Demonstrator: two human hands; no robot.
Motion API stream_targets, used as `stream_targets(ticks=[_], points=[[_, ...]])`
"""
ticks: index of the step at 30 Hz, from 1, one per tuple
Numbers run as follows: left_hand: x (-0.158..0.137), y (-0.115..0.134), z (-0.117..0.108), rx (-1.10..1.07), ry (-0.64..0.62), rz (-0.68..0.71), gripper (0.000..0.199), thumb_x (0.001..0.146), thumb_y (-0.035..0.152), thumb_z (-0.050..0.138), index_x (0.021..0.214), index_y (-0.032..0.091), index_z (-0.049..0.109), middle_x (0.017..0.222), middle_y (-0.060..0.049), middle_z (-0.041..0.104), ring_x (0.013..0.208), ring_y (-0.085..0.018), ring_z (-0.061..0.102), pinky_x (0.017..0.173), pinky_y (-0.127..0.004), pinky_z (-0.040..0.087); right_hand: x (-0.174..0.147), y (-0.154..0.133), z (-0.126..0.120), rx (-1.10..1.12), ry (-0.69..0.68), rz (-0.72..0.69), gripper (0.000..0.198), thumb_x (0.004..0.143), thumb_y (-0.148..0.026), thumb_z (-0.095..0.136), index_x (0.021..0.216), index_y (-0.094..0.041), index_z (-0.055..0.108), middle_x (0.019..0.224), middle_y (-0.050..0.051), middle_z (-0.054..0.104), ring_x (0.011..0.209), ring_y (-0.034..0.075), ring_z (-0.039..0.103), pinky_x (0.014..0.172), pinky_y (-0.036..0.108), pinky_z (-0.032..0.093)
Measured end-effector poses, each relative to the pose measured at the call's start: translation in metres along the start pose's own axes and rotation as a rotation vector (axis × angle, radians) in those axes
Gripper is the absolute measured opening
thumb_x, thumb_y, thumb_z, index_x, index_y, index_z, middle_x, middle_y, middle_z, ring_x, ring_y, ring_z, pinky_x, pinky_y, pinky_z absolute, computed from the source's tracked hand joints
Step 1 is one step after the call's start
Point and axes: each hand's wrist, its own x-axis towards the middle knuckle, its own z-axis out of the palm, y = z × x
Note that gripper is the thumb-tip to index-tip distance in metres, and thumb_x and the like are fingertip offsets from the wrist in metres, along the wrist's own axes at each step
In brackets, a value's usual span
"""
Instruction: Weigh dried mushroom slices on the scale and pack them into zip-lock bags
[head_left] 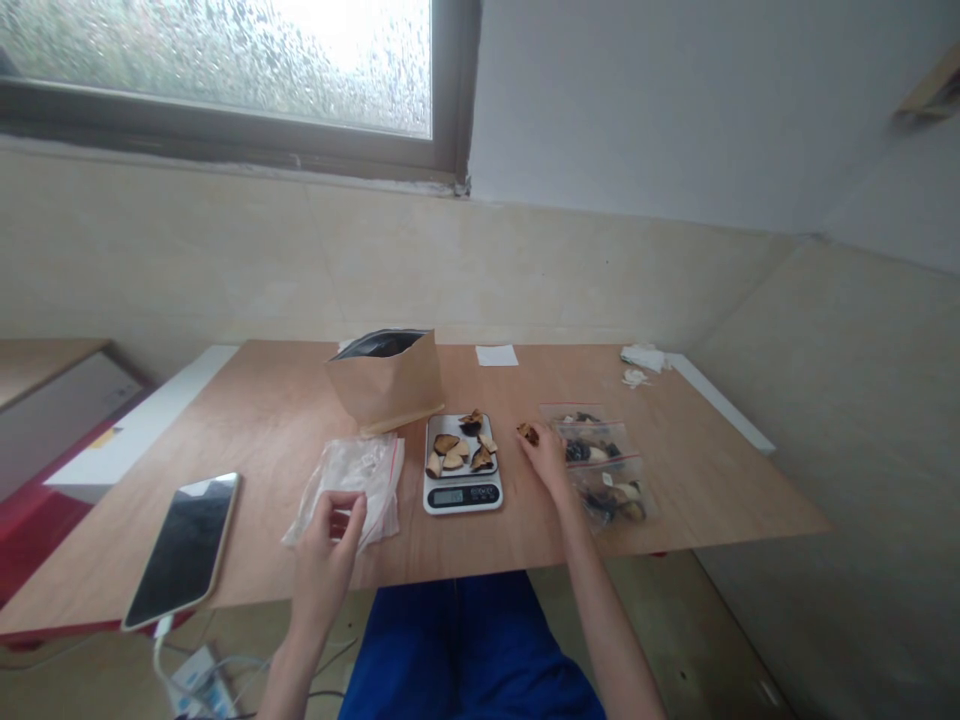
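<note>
The right hand point(549, 458) has its thumb and fingers closed on a dried brown piece point(527, 433), held just right of the digital scale point(463, 505); the piece's longer axis slants across the view, its far-left end turned toward the scale. The scale sits on the counter point(480, 552) with its long axis running away from the person and its display at the near end. Dried slices point(453, 461) lie on its platform, pointing various ways (one dark, curled piece is at the far edge). The left hand point(334, 530) is loosely curled over the clear bags point(367, 465), whose red strip runs roughly away from the person along their right side; whether it grips them I cannot tell. Behind them stands a brown paper pouch point(390, 385), mouth upward, its long axis crosswise. Filled bags point(611, 490) overlap right of the right hand, their red strips running crosswise.
</note>
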Motion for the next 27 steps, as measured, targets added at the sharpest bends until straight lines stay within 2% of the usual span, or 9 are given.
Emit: stream_targets(ticks=[4,8,12,15,18,21,27], points=[[0.0,0.001,0.0,0.002,0.01,-0.002,0.038,0.073,0.057,0.05,0.076,0.02,0.055,0.07,-0.002,0.063,0.055,-0.015,0.057,0.051,-0.027,0.047,0.004,0.001,0.001,0.259,0.018,0.009,0.034,0.081,-0.042,0.051,0.095,-0.014,0.064,0.09,0.011,0.068,0.078,0.021,0.061,0.071,0.032,0.043],[-0.001,-0.001,-0.001,0.012,0.003,-0.005,0.037,0.074,0.056,0.049,0.077,0.02,0.055,0.071,-0.002,0.063,0.057,-0.015,0.058,0.053,-0.027,0.047,0.007,-0.005,-0.002,0.461,-0.003,0.051,0.037,0.08,-0.047,0.049,0.095,-0.015,0.062,0.086,0.009,0.068,0.075,0.02,0.061,0.071,0.031,0.046],[-0.001,-0.002,0.0,0.001,-0.012,-0.002,0.035,0.075,0.054,0.049,0.077,0.02,0.055,0.072,-0.002,0.063,0.057,-0.014,0.058,0.053,-0.026,0.047,0.005,-0.023,-0.002,0.662,0.0,0.102,0.035,0.079,-0.048,0.048,0.088,-0.016,0.058,0.085,0.008,0.066,0.077,0.02,0.061,0.07,0.031,0.048],[-0.001,-0.003,0.001,-0.005,-0.016,-0.005,0.034,0.076,0.054,0.05,0.078,0.02,0.055,0.073,-0.002,0.063,0.057,-0.014,0.057,0.053,-0.026,0.047,0.0,-0.042,-0.001,0.802,-0.081,0.104,0.033,0.079,-0.049,0.046,0.084,-0.017,0.054,0.08,0.007,0.065,0.072,0.019,0.061,0.064,0.028,0.048],[-0.001,-0.004,0.001,-0.011,-0.018,-0.007,0.034,0.076,0.054,0.049,0.079,0.02,0.055,0.074,-0.003,0.063,0.058,-0.015,0.058,0.054,-0.027,0.047,-0.008,-0.063,-0.004,0.805,-0.21,0.033,0.03,0.081,-0.045,0.047,0.089,-0.017,0.054,0.08,0.004,0.063,0.068,0.016,0.059,0.062,0.027,0.047],[-0.001,-0.004,0.001,0.003,-0.015,0.0,0.035,0.076,0.054,0.049,0.078,0.02,0.055,0.072,-0.002,0.063,0.058,-0.015,0.057,0.053,-0.027,0.047,-0.014,-0.082,-0.006,0.698,-0.284,-0.086,0.021,0.083,-0.036,0.047,0.093,-0.018,0.052,0.084,0.003,0.062,0.072,0.015,0.058,0.066,0.027,0.046],[-0.001,-0.004,-0.002,0.002,-0.022,-0.02,0.036,0.076,0.055,0.048,0.079,0.02,0.055,0.073,-0.002,0.063,0.058,-0.016,0.058,0.054,-0.028,0.048,-0.016,-0.1,-0.002,0.529,-0.271,-0.219,0.011,0.082,-0.029,0.049,0.086,-0.019,0.052,0.085,0.006,0.059,0.079,0.018,0.056,0.072,0.031,0.044]])
